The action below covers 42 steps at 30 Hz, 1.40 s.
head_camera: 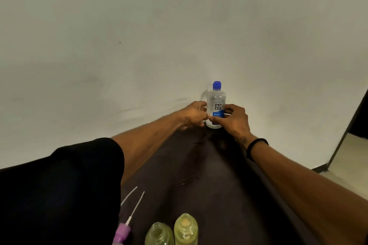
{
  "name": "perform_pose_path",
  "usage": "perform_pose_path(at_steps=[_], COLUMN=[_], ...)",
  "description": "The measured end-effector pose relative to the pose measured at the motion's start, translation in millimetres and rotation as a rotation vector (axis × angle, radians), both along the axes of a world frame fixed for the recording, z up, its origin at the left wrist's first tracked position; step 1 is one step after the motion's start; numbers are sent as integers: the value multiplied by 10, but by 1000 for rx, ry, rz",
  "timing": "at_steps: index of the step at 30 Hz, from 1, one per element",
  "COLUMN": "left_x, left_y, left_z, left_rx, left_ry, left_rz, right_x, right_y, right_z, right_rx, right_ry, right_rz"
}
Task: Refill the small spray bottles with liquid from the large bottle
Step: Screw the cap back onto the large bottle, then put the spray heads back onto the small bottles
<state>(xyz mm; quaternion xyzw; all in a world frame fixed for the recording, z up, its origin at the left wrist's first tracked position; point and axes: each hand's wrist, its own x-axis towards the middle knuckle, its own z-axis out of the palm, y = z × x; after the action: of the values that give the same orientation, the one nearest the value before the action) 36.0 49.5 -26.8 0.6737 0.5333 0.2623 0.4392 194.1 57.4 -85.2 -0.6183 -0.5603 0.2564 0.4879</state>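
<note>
Fingers of both hands curled round the big bottle, left hand + right hand, upright at the bench far end by the wall, blue cap on, clear liquid inside. 2 small yellowish bottles sit uncapped near me, look empty; purple sprayer top lying beside them.

The light is dim and warm, giving the wall a greenish-grey cast. A soft shadow of the large bottle falls on the wall just left of it, so light arrives from its right. The dark worktop shows faint sheen streaks below the bottle. Wide-angle bending curves the worktop edges. The whole picture is soft; the sleeve is nearly featureless black.
</note>
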Motion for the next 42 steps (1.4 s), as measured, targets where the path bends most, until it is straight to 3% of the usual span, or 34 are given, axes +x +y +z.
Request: perform_pose_path(at_steps=[7,12,17,20,24,32,36,42], left_x=[-394,-1146,-1945,-2249,-2320,-2202,-2231,-2118], left_y=[-315,-1043,-1934,-2402,-2762,-2821,-2957,-3365], left_z=[207,378,276,-8,-454,-771,-745,-388], left_rx=[53,154,254,185,130,308,300,338], left_ry=[6,-11,274,435,446,473,311,-389], left_rz=[98,199,366,436,495,604,677,753], right_x=[-34,-16,-225,-527,-1011,-1696,-1825,-1840], right_y=[-268,-915,-1616,-1949,-2303,-2855,-3029,-3240], right_z=[79,172,464,687,894,851,771,775], right_rx=[-62,-35,65,149,247,346,340,357], right_ry=[51,97,30,13,10,4,32,42], right_rz=[-64,-194,-78,6,158,308,318,325])
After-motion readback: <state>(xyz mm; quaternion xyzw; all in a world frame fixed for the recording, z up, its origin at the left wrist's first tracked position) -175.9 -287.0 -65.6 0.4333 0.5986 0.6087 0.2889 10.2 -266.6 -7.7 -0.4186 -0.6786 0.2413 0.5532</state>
